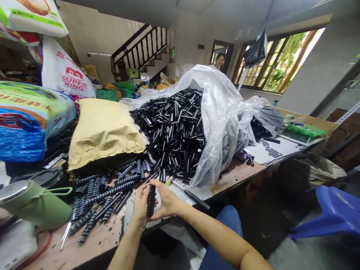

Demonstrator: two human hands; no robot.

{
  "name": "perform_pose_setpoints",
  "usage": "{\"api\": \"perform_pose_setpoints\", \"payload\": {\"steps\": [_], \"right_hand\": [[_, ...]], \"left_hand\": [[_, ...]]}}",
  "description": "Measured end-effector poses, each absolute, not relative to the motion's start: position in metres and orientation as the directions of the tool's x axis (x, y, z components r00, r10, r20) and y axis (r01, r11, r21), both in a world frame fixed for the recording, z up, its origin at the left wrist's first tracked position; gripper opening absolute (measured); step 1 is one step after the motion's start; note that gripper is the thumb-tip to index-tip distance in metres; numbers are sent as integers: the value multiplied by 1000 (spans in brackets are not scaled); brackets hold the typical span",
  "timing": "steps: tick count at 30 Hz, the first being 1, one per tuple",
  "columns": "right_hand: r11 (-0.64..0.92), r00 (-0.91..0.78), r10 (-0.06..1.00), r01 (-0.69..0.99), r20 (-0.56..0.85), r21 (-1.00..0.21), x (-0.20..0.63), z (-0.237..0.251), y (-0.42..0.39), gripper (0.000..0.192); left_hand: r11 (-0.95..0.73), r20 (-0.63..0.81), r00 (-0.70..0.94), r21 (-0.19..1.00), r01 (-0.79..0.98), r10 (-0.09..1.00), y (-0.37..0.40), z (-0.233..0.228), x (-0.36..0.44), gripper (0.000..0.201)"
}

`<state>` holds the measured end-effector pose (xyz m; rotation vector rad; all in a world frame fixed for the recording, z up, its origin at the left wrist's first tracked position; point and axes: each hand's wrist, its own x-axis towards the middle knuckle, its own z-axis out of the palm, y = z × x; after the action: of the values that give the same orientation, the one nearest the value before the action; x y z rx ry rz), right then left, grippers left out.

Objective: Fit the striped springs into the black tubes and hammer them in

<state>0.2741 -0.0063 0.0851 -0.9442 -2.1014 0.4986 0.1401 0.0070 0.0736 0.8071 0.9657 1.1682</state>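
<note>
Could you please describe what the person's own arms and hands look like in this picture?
Both forearms are bare, with no sleeves in view. The left hand and right hand wear no gloves, and no rings, watch or bracelets can be made out. Blue trousers, likely denim, show beneath the right arm.

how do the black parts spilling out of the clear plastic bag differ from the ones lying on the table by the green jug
The glossy plain black tubes are heaped deep inside the clear plastic bag; the black-and-white ribbed handles lie spread thinly on the wooden table. The tubes look short and smooth, the handles longer and banded. Both are slim, dark, rod-shaped parts. The left hand and right hand hold one black piece.
</note>
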Motion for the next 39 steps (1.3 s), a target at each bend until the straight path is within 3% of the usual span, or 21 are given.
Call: {"api": "perform_pose_setpoints", "payload": {"steps": [12,20,26,30,34,37,39], "right_hand": [[490,-415,846,357,335,-795,280,76,-2,114],[484,-402,858,424,319,-766,278,83,-6,107],[361,-433,886,417,166,-834,275,63,-6,113],[341,-409,902,479,138,-809,267,59,-4,115],[402,-412,896,593,166,-698,260,58,-1,115],[391,-362,916,706,174,-590,257,46,1,112],[358,-305,934,774,187,-523,256,35,1,97]], "left_hand": [[276,-257,101,902,-333,961,8,78,147,56],[289,-267,115,915,-281,957,8,72,150,47],[416,-395,134,881,-223,909,9,51,142,36],[400,-392,81,889,-224,916,14,42,139,32],[280,-278,37,947,-160,960,20,36,136,28],[-2,4,-21,995,102,1000,19,28,132,25],[-183,185,26,925,332,982,15,20,132,29]]}}
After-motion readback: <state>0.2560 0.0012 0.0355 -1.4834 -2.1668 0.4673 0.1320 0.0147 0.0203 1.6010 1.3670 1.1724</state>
